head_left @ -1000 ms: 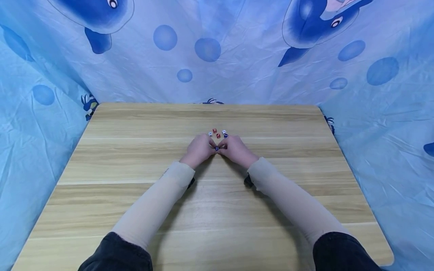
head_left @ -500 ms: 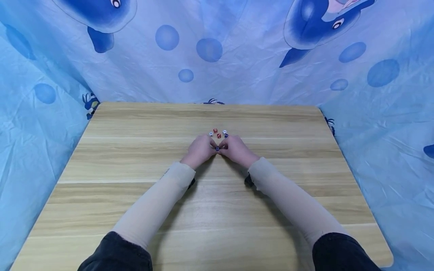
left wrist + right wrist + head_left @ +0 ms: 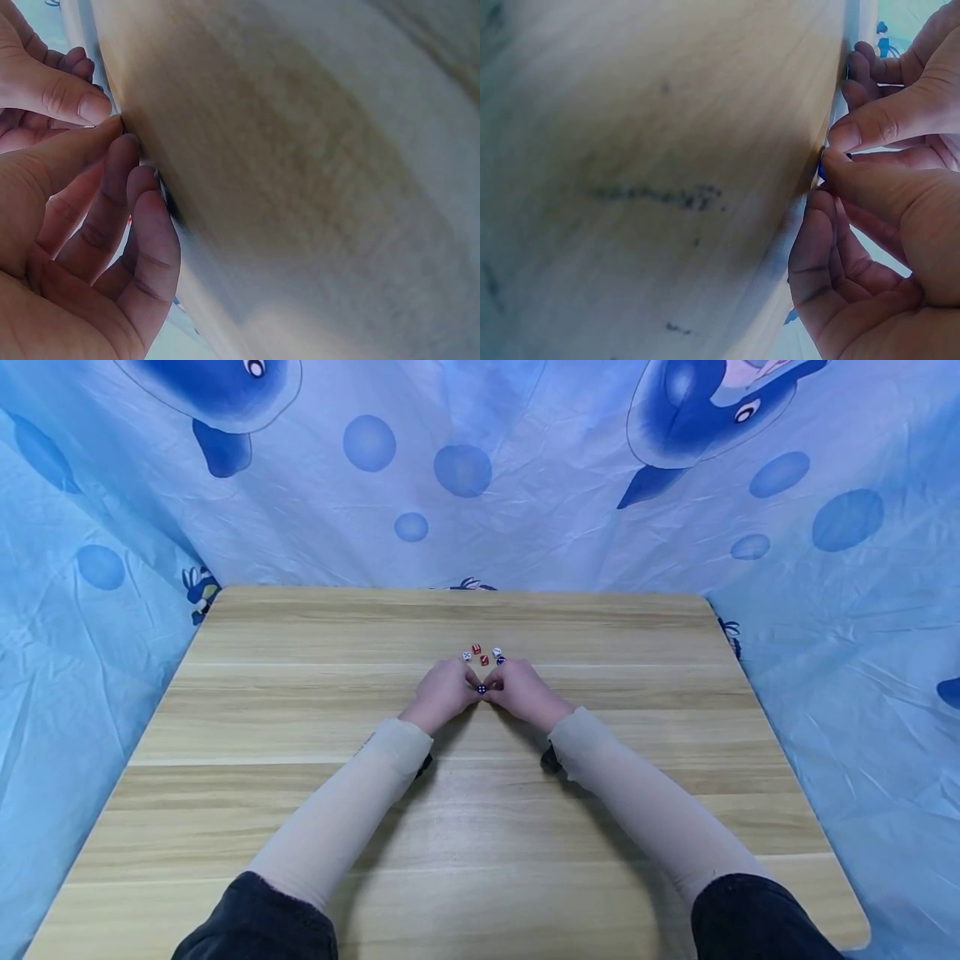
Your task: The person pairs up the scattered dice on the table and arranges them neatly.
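At the middle of the table, a small dark blue die (image 3: pixel 482 690) with white pips is pinched between the fingertips of both hands. My left hand (image 3: pixel 441 692) grips its left side with thumb and forefinger. From the right, my right hand (image 3: pixel 525 693) does the same, so the fingertips nearly meet. In the right wrist view only a sliver of the blue die (image 3: pixel 823 166) shows beside the thumbs. Fingers cover the die almost wholly in the left wrist view. Just beyond the hands lie a second blue die (image 3: pixel 501 661), two red dice (image 3: pixel 483 661) and two white dice (image 3: pixel 467 657).
The wooden table (image 3: pixel 480 827) spreads out around the hands on every side. A blue curtain (image 3: pixel 525 543) printed with dolphins and bubbles hangs behind its far edge and along both sides.
The head view shifts very slightly. Both hands keep their pinch on the blue die, and the other dice stay where they were.
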Available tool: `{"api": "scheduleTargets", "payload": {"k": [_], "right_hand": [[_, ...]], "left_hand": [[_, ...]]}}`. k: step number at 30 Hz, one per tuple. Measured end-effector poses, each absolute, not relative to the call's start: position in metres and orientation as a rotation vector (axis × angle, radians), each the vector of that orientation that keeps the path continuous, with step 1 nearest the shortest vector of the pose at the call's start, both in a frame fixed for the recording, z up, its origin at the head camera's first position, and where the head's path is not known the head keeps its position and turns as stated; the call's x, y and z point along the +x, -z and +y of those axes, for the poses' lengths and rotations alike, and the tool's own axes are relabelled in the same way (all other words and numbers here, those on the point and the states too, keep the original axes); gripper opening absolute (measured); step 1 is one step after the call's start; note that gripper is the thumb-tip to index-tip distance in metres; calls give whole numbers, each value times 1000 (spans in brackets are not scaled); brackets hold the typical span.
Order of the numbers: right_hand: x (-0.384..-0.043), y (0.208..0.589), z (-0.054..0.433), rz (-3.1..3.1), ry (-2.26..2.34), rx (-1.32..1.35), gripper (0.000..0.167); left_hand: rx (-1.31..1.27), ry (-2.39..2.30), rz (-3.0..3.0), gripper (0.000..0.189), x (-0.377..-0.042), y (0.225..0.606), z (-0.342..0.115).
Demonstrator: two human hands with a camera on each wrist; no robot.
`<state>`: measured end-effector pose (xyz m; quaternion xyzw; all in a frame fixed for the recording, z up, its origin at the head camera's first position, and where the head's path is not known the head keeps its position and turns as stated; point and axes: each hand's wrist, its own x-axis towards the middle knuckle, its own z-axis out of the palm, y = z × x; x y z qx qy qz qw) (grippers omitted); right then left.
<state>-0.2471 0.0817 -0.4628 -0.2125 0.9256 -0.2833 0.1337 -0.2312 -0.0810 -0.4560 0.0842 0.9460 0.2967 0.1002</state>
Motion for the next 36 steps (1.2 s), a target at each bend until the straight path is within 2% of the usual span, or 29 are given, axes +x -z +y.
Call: {"api": "scheduleTargets", "payload": {"k": [36], "right_hand": [[-247,463,83,2699,849,-653,13]], "left_hand": [[215,-872,2775,10,-232,456,-80]]}}
